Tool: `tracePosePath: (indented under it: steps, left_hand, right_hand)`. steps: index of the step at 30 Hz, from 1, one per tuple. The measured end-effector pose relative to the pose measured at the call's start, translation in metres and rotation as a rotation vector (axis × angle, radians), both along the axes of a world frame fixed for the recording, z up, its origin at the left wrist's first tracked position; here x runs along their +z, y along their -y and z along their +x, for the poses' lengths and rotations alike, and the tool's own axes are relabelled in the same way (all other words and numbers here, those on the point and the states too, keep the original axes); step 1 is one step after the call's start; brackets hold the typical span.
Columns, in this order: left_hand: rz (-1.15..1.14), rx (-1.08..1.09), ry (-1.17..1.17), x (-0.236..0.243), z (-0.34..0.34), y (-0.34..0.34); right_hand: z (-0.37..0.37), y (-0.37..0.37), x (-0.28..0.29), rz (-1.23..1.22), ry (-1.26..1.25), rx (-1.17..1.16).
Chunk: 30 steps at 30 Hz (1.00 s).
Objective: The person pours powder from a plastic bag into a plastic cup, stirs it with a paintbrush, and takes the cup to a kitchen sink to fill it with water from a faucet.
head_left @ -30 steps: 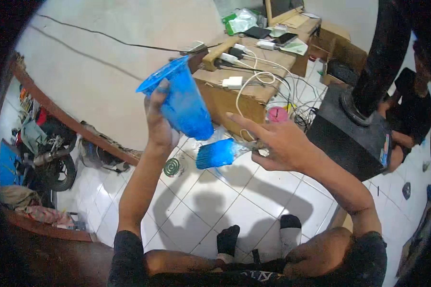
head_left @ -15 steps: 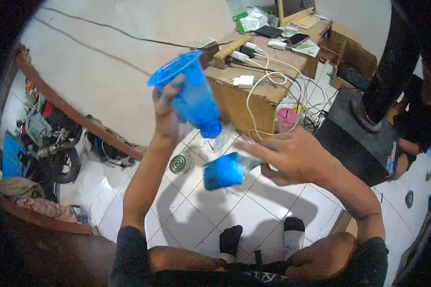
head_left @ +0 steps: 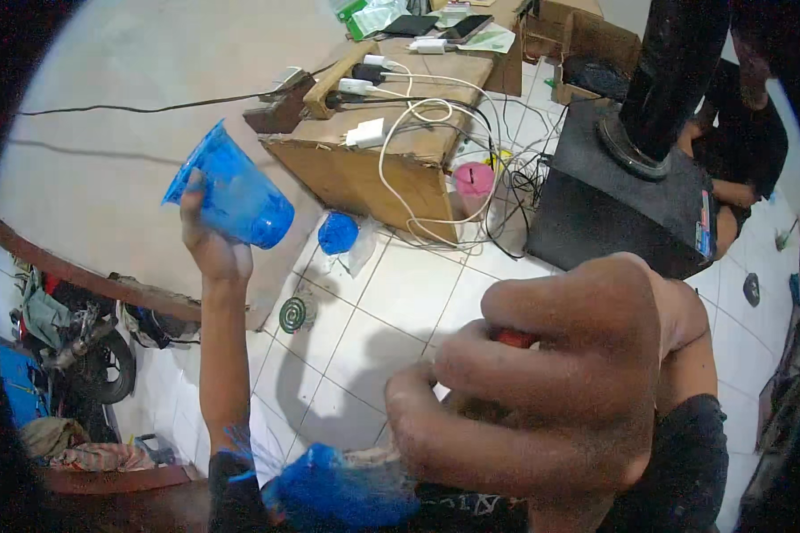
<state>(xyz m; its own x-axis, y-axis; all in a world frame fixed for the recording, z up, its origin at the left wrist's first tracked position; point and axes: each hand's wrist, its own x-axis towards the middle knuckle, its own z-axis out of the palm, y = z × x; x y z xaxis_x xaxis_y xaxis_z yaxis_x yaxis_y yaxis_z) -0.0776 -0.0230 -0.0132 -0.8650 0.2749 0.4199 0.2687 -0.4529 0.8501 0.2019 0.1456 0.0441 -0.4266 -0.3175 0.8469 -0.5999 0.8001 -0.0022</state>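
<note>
My left hand (head_left: 206,233) grips a paint-smeared blue plastic cup (head_left: 244,191), tipped on its side in the air. Close to the camera, my right hand (head_left: 533,373) is curled around the paintbrush (head_left: 329,484), whose blue bristles point down-left at the bottom; its handle is mostly hidden by my fingers, and a small red thing shows between them. On the white tiled floor (head_left: 387,293) beyond are a blue round object in clear plastic (head_left: 336,233) and a green mosquito coil (head_left: 295,314).
A wooden desk (head_left: 347,186) holds chargers, phones and trailing cables beside a pink object (head_left: 474,178). A black box with a pipe (head_left: 596,222) stands right of it, a person in black (head_left: 747,133) behind. A motorbike (head_left: 98,355) is at the far left.
My left hand with the cup has moved left. My right hand with the brush has come much closer to the camera, and the bristles have moved down to the bottom of the view.
</note>
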Motion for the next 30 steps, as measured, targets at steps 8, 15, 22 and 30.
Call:
tracePosePath:
  steps: [8,15,22,30]
  left_hand:
    - [0.006,-0.026,0.060,0.003,0.003,-0.001]
    - [0.014,-0.020,0.017,0.012,0.010,-0.004]
    - [0.041,-0.106,0.034,0.006,0.004,-0.004]
    - [0.010,-0.069,-0.057,0.009,-0.005,-0.005]
  right_hand:
    - [0.024,0.016,0.019,-0.071,0.388,-0.341]
    - [0.025,0.023,0.018,-0.122,0.423,-0.461]
    - [-0.025,-0.030,-0.031,0.304,-0.024,0.091]
    - [-0.052,-0.046,-0.066,0.504,0.295,0.001]
